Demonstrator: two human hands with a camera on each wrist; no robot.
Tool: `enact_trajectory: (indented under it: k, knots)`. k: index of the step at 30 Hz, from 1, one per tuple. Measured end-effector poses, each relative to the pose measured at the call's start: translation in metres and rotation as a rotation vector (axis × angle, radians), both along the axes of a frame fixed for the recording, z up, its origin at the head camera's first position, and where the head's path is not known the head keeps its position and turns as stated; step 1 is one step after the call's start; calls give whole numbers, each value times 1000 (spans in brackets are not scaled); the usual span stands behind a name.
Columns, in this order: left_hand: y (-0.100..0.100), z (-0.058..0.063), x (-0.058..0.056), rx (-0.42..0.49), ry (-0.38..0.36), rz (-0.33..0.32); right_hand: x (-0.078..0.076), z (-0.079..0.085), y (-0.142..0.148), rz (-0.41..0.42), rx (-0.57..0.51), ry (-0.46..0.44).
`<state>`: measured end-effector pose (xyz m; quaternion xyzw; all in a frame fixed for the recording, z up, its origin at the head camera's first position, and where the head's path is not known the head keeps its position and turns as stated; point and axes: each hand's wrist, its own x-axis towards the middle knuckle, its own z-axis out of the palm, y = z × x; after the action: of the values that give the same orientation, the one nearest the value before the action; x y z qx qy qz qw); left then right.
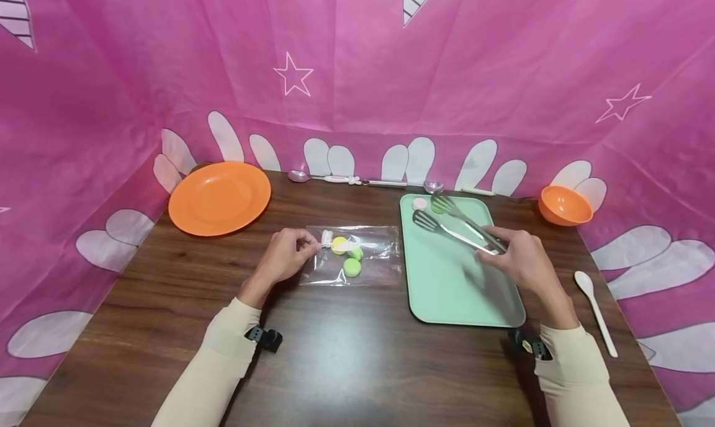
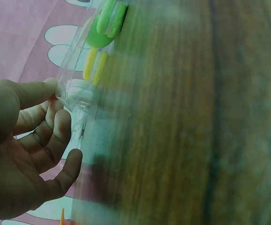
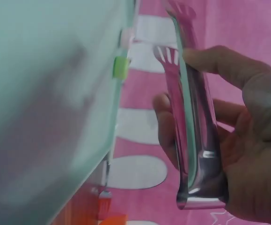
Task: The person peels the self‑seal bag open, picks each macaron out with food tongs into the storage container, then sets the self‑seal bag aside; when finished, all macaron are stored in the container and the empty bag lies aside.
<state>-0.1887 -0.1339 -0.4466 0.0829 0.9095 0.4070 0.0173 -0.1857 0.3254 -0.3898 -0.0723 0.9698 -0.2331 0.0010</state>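
Note:
My left hand (image 1: 286, 254) pinches the left edge of a clear plastic bag (image 1: 380, 262) between thumb and finger, the other fingers loosely bent. Inside the bag are a yellow macaron (image 1: 338, 246), two green macarons (image 1: 352, 267) and a whitish one (image 1: 326, 238). Metal tongs (image 3: 198, 126) lie in the grip of my right hand (image 1: 525, 259), their two arms spread apart with nothing between them. Their slotted tips hang over the far part of a light green tray (image 1: 447, 290). Near its far edge sit a pink macaron (image 1: 419, 203) and a green macaron (image 1: 439, 204).
An orange plate (image 1: 220, 198) stands at the back left, an orange bowl (image 1: 565, 205) at the back right. A white spoon (image 1: 596, 315) lies right of the tray. Along the back edge lie a metal spoon (image 1: 298, 176), a ladle (image 1: 433, 187) and other utensils.

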Motion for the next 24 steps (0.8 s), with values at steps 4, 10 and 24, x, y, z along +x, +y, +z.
enact_trajectory:
  k: [4, 10, 24]
  knots:
    - [0, 1, 0, -3, -2, -2, 14, 4, -11, 91, -29, -22]
    - [0, 1, 0, -5, -2, -7, 22, -4, -23, 186, -10, 13]
    - [0, 1, 1, 0, -12, 5, 19, 11, -44, 277, 56, 16]
